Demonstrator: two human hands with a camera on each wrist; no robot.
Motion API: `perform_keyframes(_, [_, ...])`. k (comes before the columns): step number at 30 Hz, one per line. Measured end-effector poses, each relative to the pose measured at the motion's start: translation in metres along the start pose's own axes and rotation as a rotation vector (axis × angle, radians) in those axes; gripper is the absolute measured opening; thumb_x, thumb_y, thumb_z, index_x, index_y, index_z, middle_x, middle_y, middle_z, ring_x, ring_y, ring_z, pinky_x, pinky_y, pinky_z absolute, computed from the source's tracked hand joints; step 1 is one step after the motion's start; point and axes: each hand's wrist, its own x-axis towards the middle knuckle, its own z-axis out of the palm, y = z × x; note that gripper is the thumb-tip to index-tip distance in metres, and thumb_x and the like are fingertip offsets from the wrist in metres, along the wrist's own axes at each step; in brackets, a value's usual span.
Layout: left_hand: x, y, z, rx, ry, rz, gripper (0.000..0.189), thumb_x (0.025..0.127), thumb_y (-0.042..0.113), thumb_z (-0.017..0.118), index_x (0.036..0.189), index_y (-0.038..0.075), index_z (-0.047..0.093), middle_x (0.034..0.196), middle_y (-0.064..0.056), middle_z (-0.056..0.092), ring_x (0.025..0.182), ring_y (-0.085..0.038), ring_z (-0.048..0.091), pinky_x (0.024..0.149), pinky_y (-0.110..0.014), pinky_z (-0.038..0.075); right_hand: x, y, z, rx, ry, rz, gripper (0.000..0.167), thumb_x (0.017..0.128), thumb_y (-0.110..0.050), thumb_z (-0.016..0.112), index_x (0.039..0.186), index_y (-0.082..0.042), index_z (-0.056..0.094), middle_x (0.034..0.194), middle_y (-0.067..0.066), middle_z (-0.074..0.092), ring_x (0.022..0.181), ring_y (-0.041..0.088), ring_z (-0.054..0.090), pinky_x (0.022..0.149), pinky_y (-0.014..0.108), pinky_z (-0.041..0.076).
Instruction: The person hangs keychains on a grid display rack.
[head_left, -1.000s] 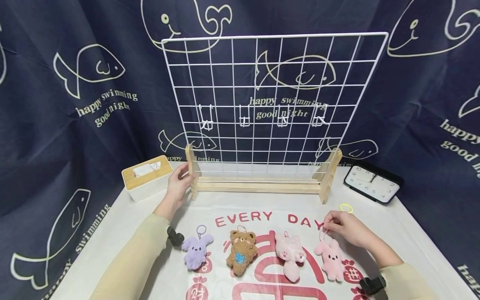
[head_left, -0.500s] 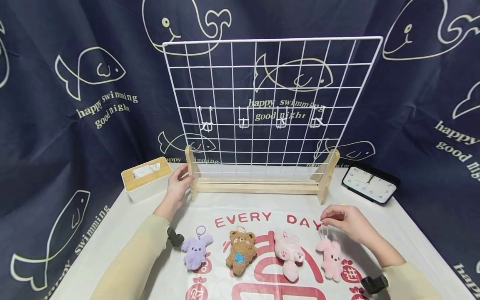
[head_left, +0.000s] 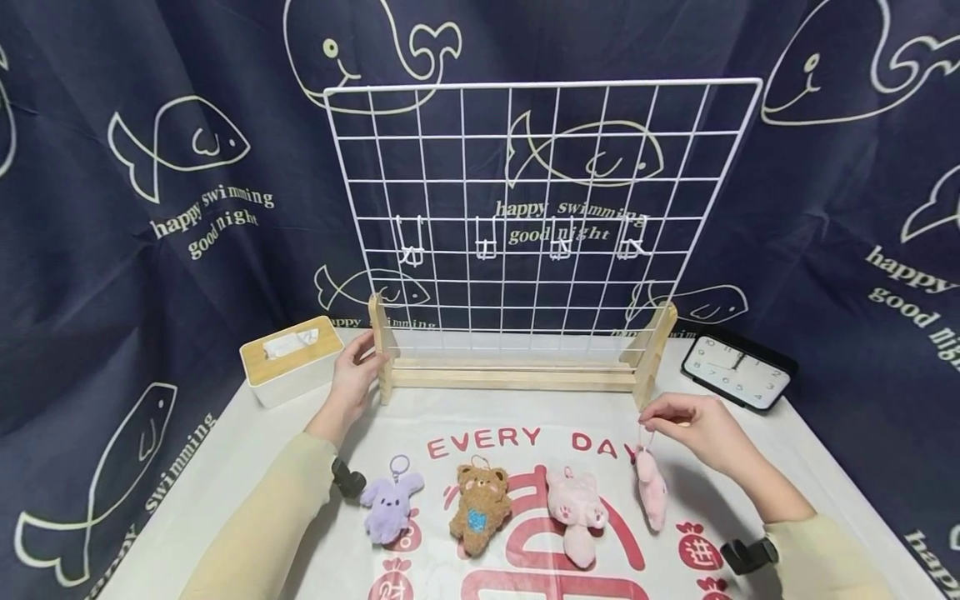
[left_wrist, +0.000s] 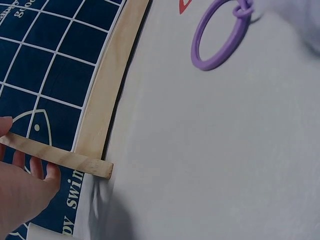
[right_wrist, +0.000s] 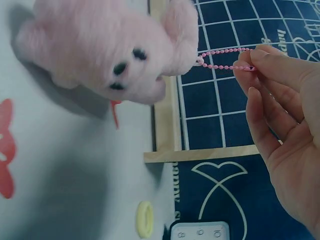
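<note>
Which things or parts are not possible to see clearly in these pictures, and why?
Head view: the held pink plush is turned sideways, hiding its full face.
Head view: the yellow ring does not show, probably covered by the right hand.
Left wrist view: the purple plush is blurred and cut off by the edge.
Right wrist view: the lower edge cuts off most of the clock.
</note>
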Motion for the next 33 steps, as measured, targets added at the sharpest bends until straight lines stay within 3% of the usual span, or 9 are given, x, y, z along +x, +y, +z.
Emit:
perform_keyframes(8, [-0.004, -0.004, -0.011, 0.004, 0.014, 0.001, 0.059, 0.097, -0.01, 0.056, 0.153, -0.002, 0.038, 0.154, -0.021, 0.04, 0.14, -0.038, 0.04, 0.118, -0.048, 0.038, 0.024, -0.008, 0.001, -0.075, -0.015, -0.059, 0.023, 0.084, 0.003, 0.079, 0.088, -0.02, 0.076, 0.083, -0.007, 0.073, 0.074, 0.003, 0.066, 0.066, 0.014, 0.053])
perform_keyframes(14, [-0.006, -0.006, -0.009, -0.002, -0.01, -0.014, 0.06, 0.098, -0.009, 0.054, 0.155, -0.003, 0.035, 0.156, -0.022, 0.036, 0.141, -0.038, 0.039, 0.119, -0.046, 0.037, 0.036, -0.014, -0.002, -0.078, 0.013, -0.064, 0.019, 0.084, 0.004, 0.079, 0.086, -0.015, 0.076, 0.082, -0.004, 0.073, 0.07, 0.003, 0.065, 0.061, 0.015, 0.053])
perform_keyframes(23, [-0.001, -0.004, -0.005, -0.007, -0.003, -0.017, 0.06, 0.098, -0.009, 0.055, 0.154, -0.002, 0.037, 0.155, -0.02, 0.038, 0.14, -0.036, 0.041, 0.117, -0.045, 0.04, 0.055, -0.02, -0.006, -0.177, 0.197, -0.098, 0.021, 0.08, 0.008, 0.08, 0.089, -0.011, 0.077, 0.082, 0.002, 0.075, 0.073, -0.002, 0.063, 0.06, 0.009, 0.048])
perform_keyframes(29, [0.003, 0.0, -0.003, -0.002, -0.017, -0.009, 0.06, 0.098, -0.008, 0.056, 0.155, -0.002, 0.036, 0.156, -0.021, 0.037, 0.142, -0.037, 0.039, 0.118, -0.045, 0.038, 0.073, -0.027, -0.015, -0.129, 0.353, -0.169, 0.022, 0.078, 0.014, 0.079, 0.087, -0.005, 0.077, 0.083, 0.007, 0.076, 0.075, -0.01, 0.062, 0.066, 0.007, 0.05])
perform_keyframes(33, [0.003, 0.0, -0.002, -0.012, -0.024, -0.012, 0.06, 0.099, -0.008, 0.055, 0.155, -0.002, 0.035, 0.156, -0.021, 0.035, 0.143, -0.038, 0.037, 0.118, -0.045, 0.037, 0.083, -0.036, -0.021, -0.134, 0.4, -0.205, 0.022, 0.078, 0.014, 0.079, 0.088, -0.005, 0.078, 0.083, 0.009, 0.076, 0.076, -0.013, 0.061, 0.068, 0.007, 0.051])
